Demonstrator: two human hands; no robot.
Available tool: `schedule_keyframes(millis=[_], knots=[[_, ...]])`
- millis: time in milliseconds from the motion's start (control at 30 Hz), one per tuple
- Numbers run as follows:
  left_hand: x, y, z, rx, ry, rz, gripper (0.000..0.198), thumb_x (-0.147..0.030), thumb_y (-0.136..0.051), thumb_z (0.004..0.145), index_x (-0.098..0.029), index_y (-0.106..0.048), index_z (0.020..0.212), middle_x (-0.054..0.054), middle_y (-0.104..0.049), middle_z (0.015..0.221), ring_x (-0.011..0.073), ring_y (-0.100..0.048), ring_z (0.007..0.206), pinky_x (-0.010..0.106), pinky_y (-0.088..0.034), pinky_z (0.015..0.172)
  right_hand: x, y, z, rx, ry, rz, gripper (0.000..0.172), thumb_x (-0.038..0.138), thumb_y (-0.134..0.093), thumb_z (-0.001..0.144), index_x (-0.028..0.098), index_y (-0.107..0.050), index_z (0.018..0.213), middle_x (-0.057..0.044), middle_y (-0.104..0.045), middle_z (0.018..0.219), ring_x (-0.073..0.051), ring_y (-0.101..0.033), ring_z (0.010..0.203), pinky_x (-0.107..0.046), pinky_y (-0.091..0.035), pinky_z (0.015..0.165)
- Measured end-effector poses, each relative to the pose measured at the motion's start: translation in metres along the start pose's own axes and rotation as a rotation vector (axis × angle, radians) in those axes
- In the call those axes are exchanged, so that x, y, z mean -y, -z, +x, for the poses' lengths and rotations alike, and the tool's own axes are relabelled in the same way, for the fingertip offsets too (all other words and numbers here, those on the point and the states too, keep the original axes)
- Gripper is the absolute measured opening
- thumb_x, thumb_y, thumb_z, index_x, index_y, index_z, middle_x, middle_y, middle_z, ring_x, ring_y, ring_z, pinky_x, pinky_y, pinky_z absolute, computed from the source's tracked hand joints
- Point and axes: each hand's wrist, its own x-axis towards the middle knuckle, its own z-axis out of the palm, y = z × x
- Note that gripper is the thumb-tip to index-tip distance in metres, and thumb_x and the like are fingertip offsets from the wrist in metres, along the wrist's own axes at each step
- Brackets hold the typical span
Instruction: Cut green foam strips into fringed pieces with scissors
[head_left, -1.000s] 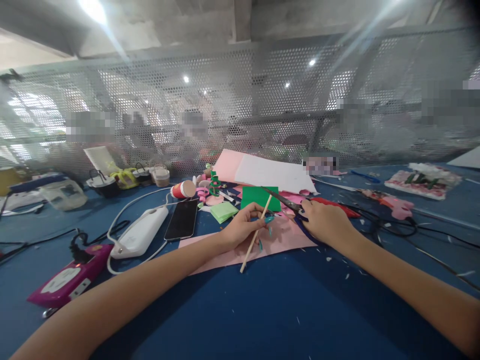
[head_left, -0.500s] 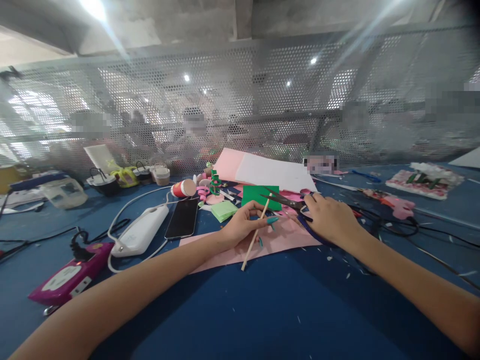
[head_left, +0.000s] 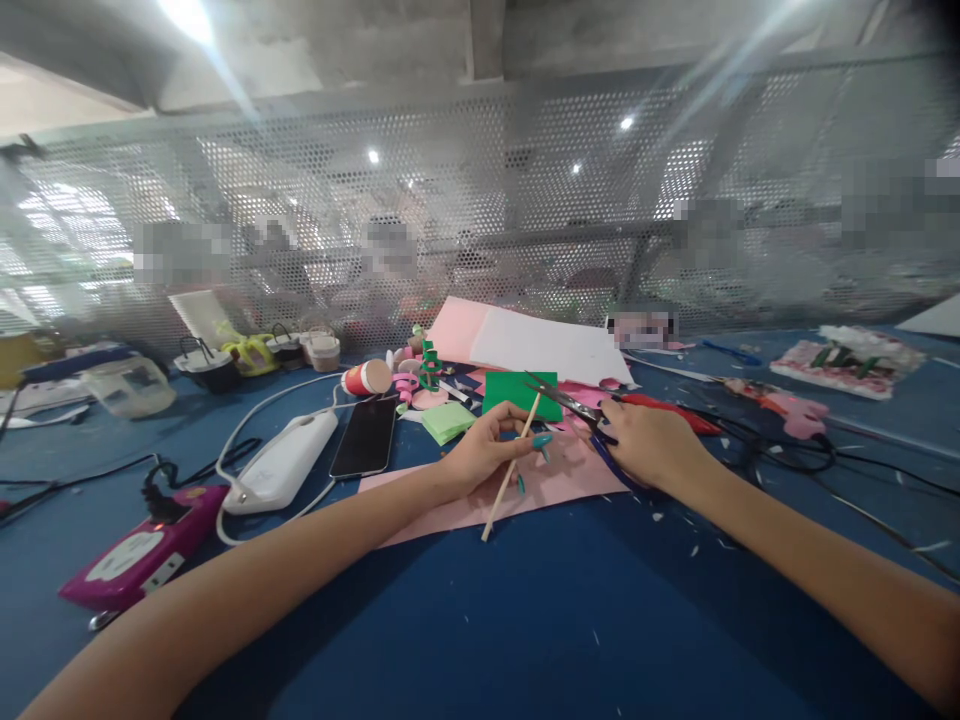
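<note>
pale stick (head_left: 498,507) slanted through left grip (head_left: 486,452), scissors (head_left: 570,402) in right grip (head_left: 651,440)

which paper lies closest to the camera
The pink sheet beneath the left hand; the dark green paper, light green paper and white sheet lie farther back.

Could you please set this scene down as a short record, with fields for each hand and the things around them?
Left hand: holds a wooden stick, slanted
Right hand: holds scissors, blades toward the stick's upper end
Behind the stick's upper end: green paper
Beneath the hands: pink sheet
Left of the left hand: phone, screen dark
Surface: blue table, with small scraps
</note>
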Motion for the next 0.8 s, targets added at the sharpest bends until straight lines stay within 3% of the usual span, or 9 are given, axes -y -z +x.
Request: schedule_keyframes(millis=[600,800], knots=[[0.0004,0.0009,0.0014,-0.004,-0.007,-0.021,0.026,-0.027,-0.064,0.076,-0.017,-0.048,0.094,0.000,-0.058,0.078,0.0042,-0.053,0.047,0.016,-0.045,0.041,0.0004,-0.0020,0.0004,-0.028,-0.016,-0.024,0.049,0.047,-0.024,0.089,0.011,-0.056,0.094,-0.016,-0.068,0.077,-0.029,-0.066,0.069,-0.028,-0.033,0.049],[0.0021,0.0014,0.0012,0.060,0.017,-0.023,0.031,-0.031,-0.061,0.077,-0.017,-0.047,0.100,0.004,-0.061,0.088,0.0032,-0.051,0.040,0.018,-0.046,0.038,-0.0001,-0.0020,0.0016,-0.025,-0.048,-0.124,0.050,0.046,-0.022,0.091,0.011,-0.058,0.091,-0.017,-0.067,0.068,-0.028,-0.066,0.066,-0.027,-0.033,0.049]])
